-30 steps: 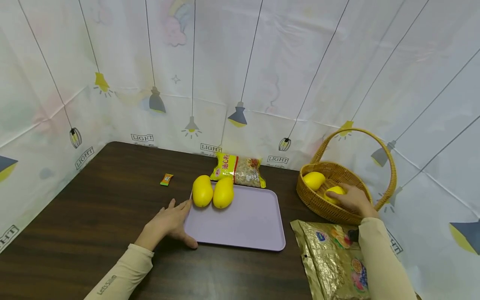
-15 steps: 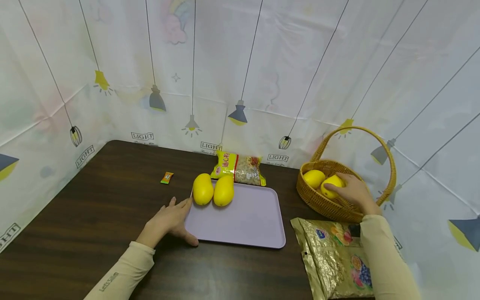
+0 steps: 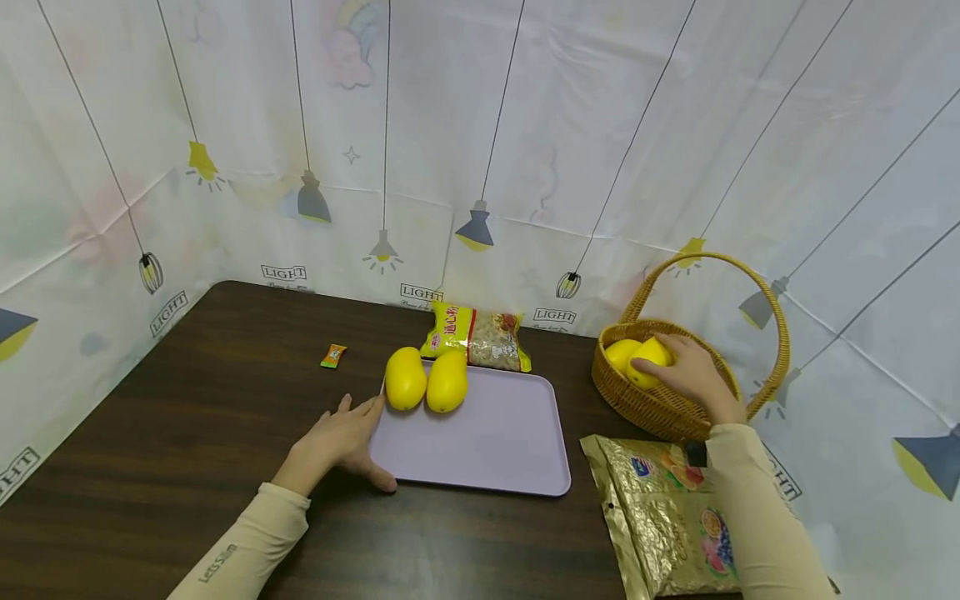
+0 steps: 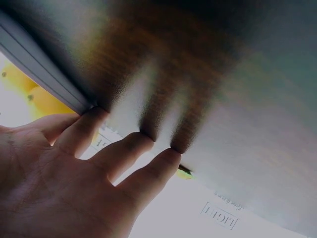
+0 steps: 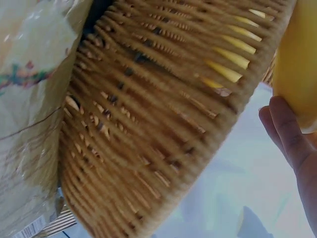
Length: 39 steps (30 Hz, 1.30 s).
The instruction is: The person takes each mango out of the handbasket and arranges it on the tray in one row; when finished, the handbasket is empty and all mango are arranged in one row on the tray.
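My right hand (image 3: 696, 377) holds a yellow mango (image 3: 648, 365) over the wicker basket (image 3: 637, 408). In the right wrist view the held mango (image 5: 298, 74) shows above the basket's rim, fingers against its side. Another mango (image 3: 618, 354) lies inside the basket, partly covered by the held one. My left hand (image 3: 337, 442) rests at the left edge of the lilac tray (image 3: 498, 437), fingers spread and thumb by the near corner. Two mangoes, a left one (image 3: 405, 380) and a right one (image 3: 447, 383), lie side by side at the tray's far left. In the left wrist view, the fingertips (image 4: 146, 138) touch the tabletop.
A gold snack bag (image 3: 660, 517) lies in front of the basket, under my right forearm. Behind the tray sits a yellow food packet (image 3: 480, 337). One small orange-and-green wrapped piece (image 3: 333, 356) is on the dark table (image 3: 247, 358). Printed curtains stand behind it.
My right hand has lifted the mango from inside the basket and moved it up and left, across the other mango. The left hand stays at the tray's edge.
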{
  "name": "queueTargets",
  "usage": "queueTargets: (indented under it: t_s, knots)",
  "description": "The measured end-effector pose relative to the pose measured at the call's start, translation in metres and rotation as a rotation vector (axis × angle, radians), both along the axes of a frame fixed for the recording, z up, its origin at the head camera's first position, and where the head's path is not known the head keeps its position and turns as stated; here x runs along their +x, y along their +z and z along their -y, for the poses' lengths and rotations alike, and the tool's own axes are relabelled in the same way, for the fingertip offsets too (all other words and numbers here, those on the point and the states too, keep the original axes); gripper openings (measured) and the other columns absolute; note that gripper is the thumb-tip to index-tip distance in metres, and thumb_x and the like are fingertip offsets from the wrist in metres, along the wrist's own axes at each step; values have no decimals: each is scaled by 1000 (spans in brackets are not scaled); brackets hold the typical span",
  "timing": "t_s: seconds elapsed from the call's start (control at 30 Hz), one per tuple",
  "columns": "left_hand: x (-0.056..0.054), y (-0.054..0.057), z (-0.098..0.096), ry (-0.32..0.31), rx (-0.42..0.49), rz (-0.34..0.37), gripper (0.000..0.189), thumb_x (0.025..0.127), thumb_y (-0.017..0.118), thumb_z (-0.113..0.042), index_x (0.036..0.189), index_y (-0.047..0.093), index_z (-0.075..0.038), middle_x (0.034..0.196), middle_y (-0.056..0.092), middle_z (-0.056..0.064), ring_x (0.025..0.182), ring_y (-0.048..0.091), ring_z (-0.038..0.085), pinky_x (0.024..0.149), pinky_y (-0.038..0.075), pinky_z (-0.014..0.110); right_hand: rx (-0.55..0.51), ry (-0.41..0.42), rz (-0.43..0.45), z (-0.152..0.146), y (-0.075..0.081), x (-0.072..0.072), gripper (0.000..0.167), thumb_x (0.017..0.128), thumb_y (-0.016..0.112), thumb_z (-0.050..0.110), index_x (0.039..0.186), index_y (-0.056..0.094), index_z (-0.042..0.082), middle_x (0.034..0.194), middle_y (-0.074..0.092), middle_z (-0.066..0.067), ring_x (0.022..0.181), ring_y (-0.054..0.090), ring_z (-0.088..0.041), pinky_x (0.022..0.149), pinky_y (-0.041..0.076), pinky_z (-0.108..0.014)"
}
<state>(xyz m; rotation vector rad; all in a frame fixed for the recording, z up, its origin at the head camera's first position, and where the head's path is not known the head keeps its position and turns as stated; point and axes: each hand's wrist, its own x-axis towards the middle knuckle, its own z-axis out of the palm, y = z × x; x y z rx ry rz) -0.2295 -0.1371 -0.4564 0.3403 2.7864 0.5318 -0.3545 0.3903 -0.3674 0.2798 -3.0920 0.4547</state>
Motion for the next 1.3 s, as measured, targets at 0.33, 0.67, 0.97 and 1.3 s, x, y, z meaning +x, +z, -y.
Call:
queueTargets:
  t_s: [0.33,0.67,0.97,1.3]
  knots:
    - [0,1,0,2,6,14,136,58,89,-64,159,22,-2,166,27,17,149,18,60,115,23,75,-8,34,-21,22,2,-3,89,94,58,60,154,34,0,157,29,-35,141,31,-56,108,34,-71]
    - [2,3,0,4,14,18,136,59,89,-63,159,21,-2,166,27,18,149,16,60,115,22,75,-78,71,-11,57,1,-9,87,92,62,58,155,37,4,158,33,-30,139,37,-51,104,43,-63]
    - [2,1,1,6,11,20,137,58,89,-64,160,21,-2,166,26,19,149,16,60,115,22,75,-90,152,-12,103,-7,-14,84,91,65,55,155,39,8,158,36,-25,141,39,-48,110,41,-62]
    - [2,0,-1,5,15,20,137,58,89,-64,160,21,-3,166,27,18,149,16,59,115,22,75,-119,227,55,151,-34,-12,81,88,70,55,152,45,13,159,38,-17,145,38,-44,112,41,-59]
